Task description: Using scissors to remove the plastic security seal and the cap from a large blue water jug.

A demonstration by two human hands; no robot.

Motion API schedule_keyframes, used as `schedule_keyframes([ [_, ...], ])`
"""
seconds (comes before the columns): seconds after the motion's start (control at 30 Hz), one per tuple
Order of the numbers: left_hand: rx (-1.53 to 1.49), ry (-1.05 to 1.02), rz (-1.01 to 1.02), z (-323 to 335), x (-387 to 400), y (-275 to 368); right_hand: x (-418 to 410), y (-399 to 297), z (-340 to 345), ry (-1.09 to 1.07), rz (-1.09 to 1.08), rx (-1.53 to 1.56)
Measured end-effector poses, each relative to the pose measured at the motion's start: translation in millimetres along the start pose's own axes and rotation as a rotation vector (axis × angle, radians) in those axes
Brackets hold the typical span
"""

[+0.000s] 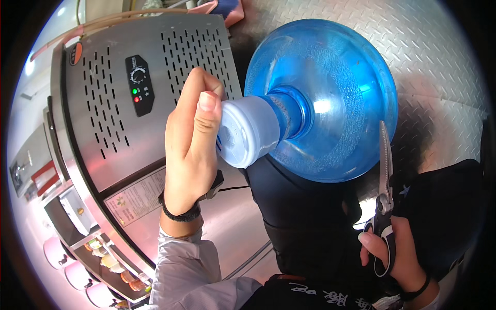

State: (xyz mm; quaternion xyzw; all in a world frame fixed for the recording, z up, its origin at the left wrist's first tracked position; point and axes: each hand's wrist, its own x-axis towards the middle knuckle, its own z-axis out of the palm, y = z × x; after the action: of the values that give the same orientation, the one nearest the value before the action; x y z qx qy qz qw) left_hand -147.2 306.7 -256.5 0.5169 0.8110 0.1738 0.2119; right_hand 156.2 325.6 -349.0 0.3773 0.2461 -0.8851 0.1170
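Observation:
A large translucent blue water-cooler bottle [337, 116] lies with its neck pointing left, in front of the person. Over its neck sits a whitish plastic cap [252, 128]. My left hand [192, 143] is at the cap's left end, the thumb and curled fingers against its rim. Scissors [383, 186] with a serrated blade point away from me, their black and white handles in my right hand [399, 248]. The blades overlap the bottle's lower right edge in view; whether they touch it cannot be told. Black-clothed legs lie below the bottle.
A stainless steel appliance [116, 128] with vent slots and a control panel [139, 85] with lit lamps stands at left. Beyond it are shelves with small containers [112, 261]. The floor is diamond-patterned metal plate [438, 66]. A pink brush or dustpan [234, 13] is at the top.

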Motion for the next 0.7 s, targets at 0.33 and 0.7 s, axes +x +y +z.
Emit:
schedule_keyframes([
  [0.33,-0.339,-0.211,-0.216,-11,7,-9,2,-4,1,-0.005,-0.004,-0.008],
  [0.7,-0.386,-0.122,-0.122,-6,1,-14,-4,-6,0,0.011,-0.043,-0.045],
])
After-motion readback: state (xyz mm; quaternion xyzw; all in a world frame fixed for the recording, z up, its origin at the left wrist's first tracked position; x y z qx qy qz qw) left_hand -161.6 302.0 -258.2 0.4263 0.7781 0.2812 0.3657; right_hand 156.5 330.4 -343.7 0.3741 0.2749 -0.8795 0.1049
